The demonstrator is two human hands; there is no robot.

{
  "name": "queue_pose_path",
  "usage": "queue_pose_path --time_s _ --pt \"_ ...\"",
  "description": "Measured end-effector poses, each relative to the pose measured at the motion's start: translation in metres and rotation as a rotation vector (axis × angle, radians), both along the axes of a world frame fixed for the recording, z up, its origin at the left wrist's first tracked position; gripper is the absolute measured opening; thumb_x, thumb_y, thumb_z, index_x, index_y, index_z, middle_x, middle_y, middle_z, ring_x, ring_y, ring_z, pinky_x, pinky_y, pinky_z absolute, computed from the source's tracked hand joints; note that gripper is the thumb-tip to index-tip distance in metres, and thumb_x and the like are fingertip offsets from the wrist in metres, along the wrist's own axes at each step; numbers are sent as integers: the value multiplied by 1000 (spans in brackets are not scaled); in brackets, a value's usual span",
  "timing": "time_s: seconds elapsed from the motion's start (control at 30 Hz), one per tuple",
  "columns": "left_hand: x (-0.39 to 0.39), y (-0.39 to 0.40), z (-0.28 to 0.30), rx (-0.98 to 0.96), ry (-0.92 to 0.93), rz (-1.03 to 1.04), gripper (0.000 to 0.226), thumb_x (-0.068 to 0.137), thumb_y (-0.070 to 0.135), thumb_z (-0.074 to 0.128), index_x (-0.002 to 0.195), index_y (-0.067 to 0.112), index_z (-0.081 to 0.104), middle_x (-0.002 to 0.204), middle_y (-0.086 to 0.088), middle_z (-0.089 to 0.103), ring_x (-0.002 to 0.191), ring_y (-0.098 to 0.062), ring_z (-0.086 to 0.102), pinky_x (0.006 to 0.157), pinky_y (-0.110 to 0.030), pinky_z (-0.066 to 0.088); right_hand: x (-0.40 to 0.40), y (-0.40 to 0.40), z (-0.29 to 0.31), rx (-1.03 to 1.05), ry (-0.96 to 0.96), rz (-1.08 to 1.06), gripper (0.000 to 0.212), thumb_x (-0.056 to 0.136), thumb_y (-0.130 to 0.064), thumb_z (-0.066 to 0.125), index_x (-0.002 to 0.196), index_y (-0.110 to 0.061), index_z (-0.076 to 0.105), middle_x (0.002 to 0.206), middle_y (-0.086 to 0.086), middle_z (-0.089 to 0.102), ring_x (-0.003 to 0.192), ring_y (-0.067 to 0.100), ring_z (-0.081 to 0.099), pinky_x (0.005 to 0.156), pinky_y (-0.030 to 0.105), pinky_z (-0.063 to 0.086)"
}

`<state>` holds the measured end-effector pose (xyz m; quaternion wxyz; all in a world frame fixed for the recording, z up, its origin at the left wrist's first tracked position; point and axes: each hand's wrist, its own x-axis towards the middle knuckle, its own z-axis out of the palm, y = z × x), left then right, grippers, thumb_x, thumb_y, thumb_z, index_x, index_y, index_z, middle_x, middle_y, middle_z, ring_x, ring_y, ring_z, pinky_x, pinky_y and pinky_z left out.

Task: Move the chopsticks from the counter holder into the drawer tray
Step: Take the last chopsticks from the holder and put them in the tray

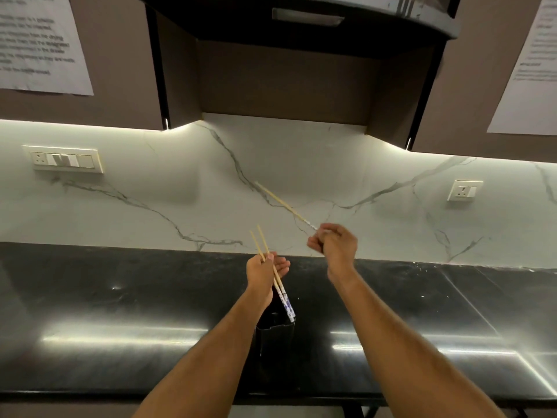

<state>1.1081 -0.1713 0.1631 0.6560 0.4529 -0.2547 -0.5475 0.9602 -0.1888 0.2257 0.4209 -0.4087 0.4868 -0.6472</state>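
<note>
A glossy black stone worktop [120, 312] runs below the marble backsplash; a black holder [275, 336] stands upright on it, just beneath the left fingers [281, 265].

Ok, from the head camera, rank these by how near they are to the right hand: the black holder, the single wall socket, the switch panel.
From the right hand, as they lie in the head view:
1. Black holder, on the counter below and to its left, beneath the left hand's chopsticks.
2. Single wall socket, on the backsplash to its right.
3. Switch panel, far left on the backsplash.
</note>
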Motion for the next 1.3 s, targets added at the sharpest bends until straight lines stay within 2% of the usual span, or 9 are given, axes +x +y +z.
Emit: queue_pose_path --time_s 0.07,0.13,0.23,0.4,0.53,0.67,0.87,1.17,1.3 --pt "-2 -5 8 -9 105 32 22 108 7 40 109 -5 59 94 -24 71 85 -33 74 77 -40 64 9 6 -25 64 76 11 19 93 6 64 105 -6 73 87 14 76 74 23 78 71 30 65" --pt "-2 -10 13 -4 158 79 23 108 6 40 110 -6 59 96 -26 71 86 -35 74 80 -42 63 15 11 -46 104 127 20 13 93 5 66 95 -4 76 80 13 77 71 22 78 69 29 65" --pt "4 -18 15 21 220 172 24 107 3 42 110 -10 61 95 -26 71 86 -37 73 84 -48 62 20 19 -66 159 234 52 19 93 1 68 82 -13 75 74 8 78 69 19 78 64 26 63" --pt "13 -19 9 17 250 257 21 105 2 45 112 -10 61 95 -25 73 87 -36 76 86 -49 62 22 27 -73 221 423 196 13 94 -3 69 86 -11 75 77 9 78 75 24 78 68 37 66" --pt "18 -19 6 -9 245 269 21 105 3 46 117 -6 61 96 -20 74 87 -30 76 86 -44 62 23 30 -69 243 429 362 8 96 -2 65 97 -3 73 85 17 77 73 31 78 72 47 66" --pt "19 -20 7 -33 236 258 21 106 6 47 119 -3 61 93 -16 73 84 -27 75 86 -43 62 23 31 -68 283 474 491 15 98 -3 63 110 -2 72 89 17 78 79 31 79 72 43 66" --pt "20 -20 6 -43 229 230 21 105 7 48 120 -3 60 92 -15 73 83 -28 75 87 -44 62 21 30 -68 318 489 609 20 98 -8 66 116 0 69 94 17 78 85 32 78 80 46 65" --pt "25 -13 3 -68 235 77 22 105 11 48 114 2 66 79 -7 70 71 -21 71 76 -37 62 24 26 -68 399 562 598 19 93 -7 71 109 3 72 92 18 78 79 26 77 79 44 65" --pt "26 -9 5 -63 206 15 22 106 11 46 110 2 65 91 -13 73 80 -25 75 76 -39 61 22 27 -72 421 550 590 19 93 -7 71 110 3 72 93 19 78 80 26 78 81 45 65"
